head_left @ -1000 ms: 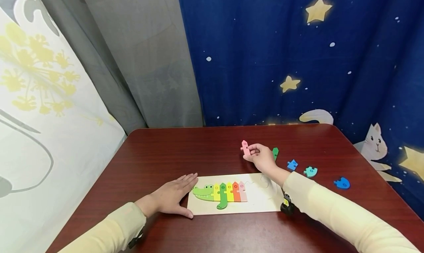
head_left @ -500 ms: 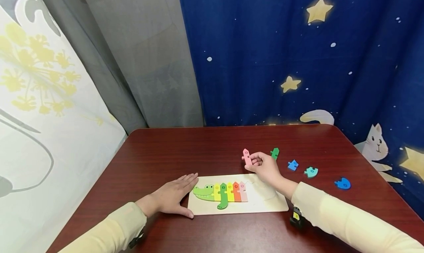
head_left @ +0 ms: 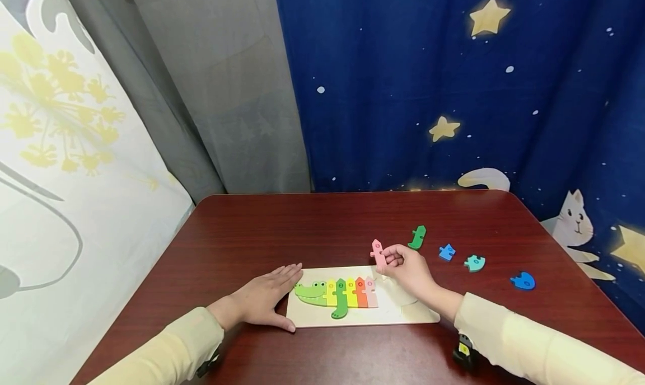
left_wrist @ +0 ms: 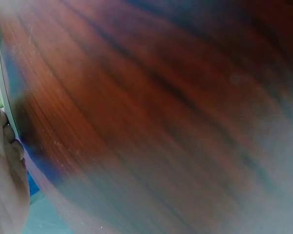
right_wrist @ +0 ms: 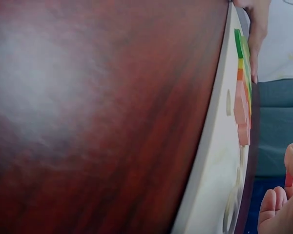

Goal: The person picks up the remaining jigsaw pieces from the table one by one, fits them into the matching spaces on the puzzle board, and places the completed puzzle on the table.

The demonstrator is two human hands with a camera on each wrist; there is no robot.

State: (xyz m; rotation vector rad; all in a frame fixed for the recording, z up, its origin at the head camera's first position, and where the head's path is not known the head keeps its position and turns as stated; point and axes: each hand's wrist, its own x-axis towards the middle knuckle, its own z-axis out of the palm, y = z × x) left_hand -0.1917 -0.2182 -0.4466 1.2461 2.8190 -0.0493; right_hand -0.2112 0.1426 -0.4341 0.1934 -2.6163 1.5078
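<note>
- Pinching a pink piece (head_left: 378, 253) between thumb and fingers of the right hand (head_left: 412, 274), near the far edge of the board (head_left: 415, 313).
- Touching the board's left edge with the left hand (head_left: 269, 296), fingers extended, gripping nothing.
- Just right of the left hand, on the board: a partly assembled crocodile puzzle (head_left: 341, 296).
- Just beyond the right hand, on the table (head_left: 282, 228): a green piece (head_left: 417, 237).
- Right of that hand: two blue pieces (head_left: 523, 281) and a teal piece (head_left: 475, 263).

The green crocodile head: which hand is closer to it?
Left: the left hand is just beside the green crocodile head, at the left edge of the board; the right hand holds a pink piece, farther right.
</note>
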